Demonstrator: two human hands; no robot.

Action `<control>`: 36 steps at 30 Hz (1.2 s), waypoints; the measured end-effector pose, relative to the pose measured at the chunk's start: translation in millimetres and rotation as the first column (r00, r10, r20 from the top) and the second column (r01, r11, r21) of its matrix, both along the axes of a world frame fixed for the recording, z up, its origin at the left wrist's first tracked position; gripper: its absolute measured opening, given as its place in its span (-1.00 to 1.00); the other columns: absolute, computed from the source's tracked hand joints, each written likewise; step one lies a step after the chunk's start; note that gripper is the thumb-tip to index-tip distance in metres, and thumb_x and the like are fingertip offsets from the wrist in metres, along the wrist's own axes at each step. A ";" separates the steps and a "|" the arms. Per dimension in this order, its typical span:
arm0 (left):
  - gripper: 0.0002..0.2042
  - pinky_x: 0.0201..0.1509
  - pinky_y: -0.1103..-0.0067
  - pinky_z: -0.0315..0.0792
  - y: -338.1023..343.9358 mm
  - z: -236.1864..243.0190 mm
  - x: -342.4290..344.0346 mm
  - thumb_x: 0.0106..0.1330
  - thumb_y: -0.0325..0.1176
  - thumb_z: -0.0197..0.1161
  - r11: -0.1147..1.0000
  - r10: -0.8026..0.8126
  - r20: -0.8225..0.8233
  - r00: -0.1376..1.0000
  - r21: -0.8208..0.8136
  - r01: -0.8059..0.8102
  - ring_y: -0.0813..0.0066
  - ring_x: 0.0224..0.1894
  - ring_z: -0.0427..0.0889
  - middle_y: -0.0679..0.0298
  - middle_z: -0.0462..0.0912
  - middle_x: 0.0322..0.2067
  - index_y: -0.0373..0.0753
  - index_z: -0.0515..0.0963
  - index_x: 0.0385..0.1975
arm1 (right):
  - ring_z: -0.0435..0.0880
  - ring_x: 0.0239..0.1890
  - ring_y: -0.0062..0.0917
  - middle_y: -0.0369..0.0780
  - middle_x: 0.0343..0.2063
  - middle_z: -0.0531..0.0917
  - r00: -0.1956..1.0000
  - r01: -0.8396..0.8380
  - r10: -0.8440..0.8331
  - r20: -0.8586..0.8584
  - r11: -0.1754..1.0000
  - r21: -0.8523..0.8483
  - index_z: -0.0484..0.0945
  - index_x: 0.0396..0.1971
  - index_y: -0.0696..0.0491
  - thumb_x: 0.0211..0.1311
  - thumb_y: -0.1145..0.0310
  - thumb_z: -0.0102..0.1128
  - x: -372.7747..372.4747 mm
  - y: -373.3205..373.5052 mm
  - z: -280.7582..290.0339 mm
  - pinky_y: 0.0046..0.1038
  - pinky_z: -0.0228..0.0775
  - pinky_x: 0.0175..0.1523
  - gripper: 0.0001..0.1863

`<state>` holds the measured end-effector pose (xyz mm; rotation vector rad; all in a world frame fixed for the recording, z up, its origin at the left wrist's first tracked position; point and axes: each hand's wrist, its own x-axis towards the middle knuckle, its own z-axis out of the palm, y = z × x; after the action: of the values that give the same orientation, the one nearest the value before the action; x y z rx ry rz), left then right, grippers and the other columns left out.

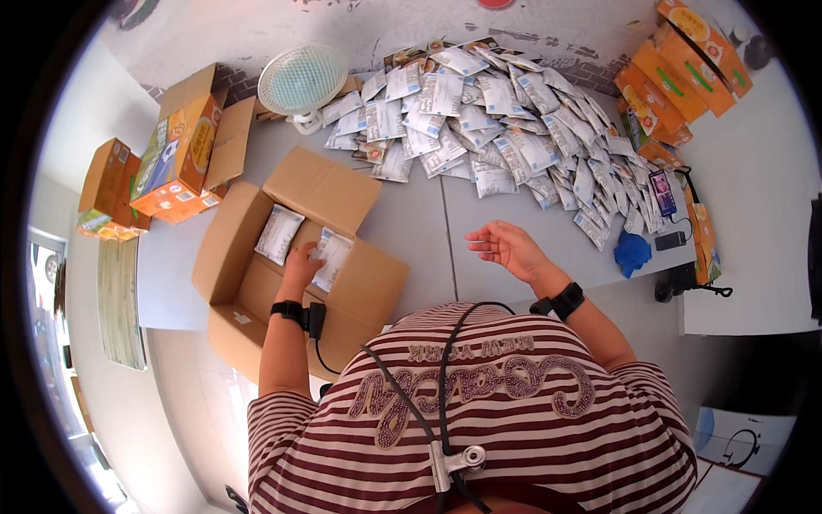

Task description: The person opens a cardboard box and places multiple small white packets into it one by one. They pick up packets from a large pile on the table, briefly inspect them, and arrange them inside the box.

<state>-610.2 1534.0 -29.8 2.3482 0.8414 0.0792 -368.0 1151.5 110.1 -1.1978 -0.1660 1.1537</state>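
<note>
Reaching into the open cardboard box (370, 289), your left hand (301, 264) is meeting a white packet (336, 254); whether it is gripping, I cannot tell. Another packet (279, 233) is lying inside, further left. Your right hand (511, 248) is hovering empty over the bench (419, 224), fingers loosely bent, palm unclosed, while a packet heap (505, 128) is lying beyond.
</note>
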 end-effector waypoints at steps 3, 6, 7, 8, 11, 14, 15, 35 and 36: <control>-0.48 -0.09 0.40 0.40 1.3 1.1 -3.5 -0.04 -0.30 0.34 0.988 0.074 0.056 0.996 -0.139 -0.065 0.14 -0.15 0.51 -0.03 0.50 -0.20 -0.24 0.42 -0.01 | 0.55 -0.12 -0.47 -0.11 -0.13 0.55 1.000 -0.023 0.023 -0.010 1.000 0.013 0.44 -0.29 0.09 0.30 0.22 -0.13 8.8 4.6 0.8 -0.51 0.41 -0.11 -0.75; -0.50 -0.03 0.41 0.37 -3.0 6.5 -10.7 0.05 -0.29 0.29 0.958 0.205 0.160 0.966 -0.236 -0.164 0.20 -0.06 0.48 -0.03 0.48 -0.11 -0.28 0.38 0.03 | 0.56 -0.15 -0.52 -0.15 -0.17 0.56 0.998 -0.059 0.059 -0.012 0.998 0.016 0.42 -0.29 0.07 0.29 0.20 -0.09 17.6 9.5 0.8 -0.55 0.41 -0.13 -0.75; -0.51 -0.03 0.43 0.36 -6.5 10.2 -12.1 0.07 -0.29 0.27 0.937 0.247 0.155 0.956 -0.289 -0.195 0.23 -0.05 0.48 -0.02 0.48 -0.11 -0.27 0.38 0.03 | 0.56 -0.16 -0.55 -0.17 -0.19 0.57 0.997 -0.074 0.075 -0.010 0.997 0.015 0.41 -0.29 0.07 0.29 0.18 -0.08 21.7 10.8 0.1 -0.56 0.41 -0.14 -0.75; -0.53 -0.02 0.44 0.36 -10.8 17.7 -13.6 0.09 -0.29 0.26 0.913 0.289 0.147 0.946 -0.341 -0.226 0.26 -0.05 0.47 0.00 0.49 -0.11 -0.27 0.38 0.03 | 0.57 -0.17 -0.56 -0.18 -0.20 0.57 0.997 -0.079 0.079 -0.018 0.997 0.027 0.41 -0.30 0.07 0.29 0.18 -0.07 26.5 12.2 -3.1 -0.57 0.41 -0.15 -0.75; -0.56 -0.02 0.51 0.36 -28.2 36.0 -19.2 0.14 -0.30 0.22 0.863 0.358 0.154 0.921 -0.430 -0.263 0.34 -0.06 0.47 0.04 0.50 -0.12 -0.28 0.39 0.03 | 0.58 -0.20 -0.57 -0.20 -0.22 0.57 0.995 -0.090 0.093 -0.040 0.994 0.054 0.42 -0.31 0.06 0.28 0.18 -0.06 40.2 18.3 -10.2 -0.58 0.42 -0.16 -0.75; -0.60 -0.03 0.56 0.35 -49.2 45.1 -29.4 0.17 -0.33 0.19 0.854 0.390 0.208 0.897 -0.445 -0.269 0.42 -0.10 0.48 0.09 0.50 -0.15 -0.33 0.39 0.01 | 0.59 -0.23 -0.58 -0.20 -0.23 0.58 0.994 -0.089 0.093 -0.064 0.994 0.061 0.43 -0.32 0.06 0.27 0.17 -0.05 52.8 27.8 -12.9 -0.58 0.42 -0.17 -0.75; -0.61 -0.03 0.58 0.35 -56.8 48.7 -30.4 0.19 -0.34 0.18 0.856 0.396 0.233 0.888 -0.443 -0.265 0.45 -0.11 0.48 0.11 0.51 -0.16 -0.35 0.39 0.00 | 0.59 -0.24 -0.58 -0.20 -0.24 0.59 0.993 -0.085 0.090 -0.072 0.994 0.066 0.44 -0.32 0.06 0.27 0.18 -0.05 59.1 30.8 -15.0 -0.58 0.43 -0.18 -0.76; -0.66 -0.17 0.72 0.31 -171.4 110.8 -55.6 0.25 -0.30 0.14 0.642 0.705 0.227 0.672 -0.609 -0.467 0.65 -0.27 0.45 0.31 0.53 -0.29 -0.33 0.40 -0.03 | 0.61 -0.25 -0.40 -0.08 -0.21 0.56 0.777 0.516 -0.417 -0.472 0.851 0.098 0.27 -0.27 0.14 0.29 0.13 -0.09 264.1 140.3 -72.5 -0.52 0.46 -0.30 -0.67; -0.65 -0.17 0.72 0.31 -174.7 112.1 -54.5 0.24 -0.29 0.15 0.643 0.700 0.227 0.677 -0.613 -0.460 0.65 -0.26 0.45 0.31 0.54 -0.29 -0.33 0.39 -0.03 | 0.61 -0.26 -0.40 -0.09 -0.23 0.57 0.778 0.519 -0.421 -0.467 0.849 0.099 0.28 -0.26 0.15 0.29 0.12 -0.10 266.8 143.5 -74.5 -0.53 0.46 -0.31 -0.65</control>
<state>-664.7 1359.3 82.4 1.3725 1.1957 0.5881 -101.2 1295.0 35.6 -0.6967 0.3275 0.8894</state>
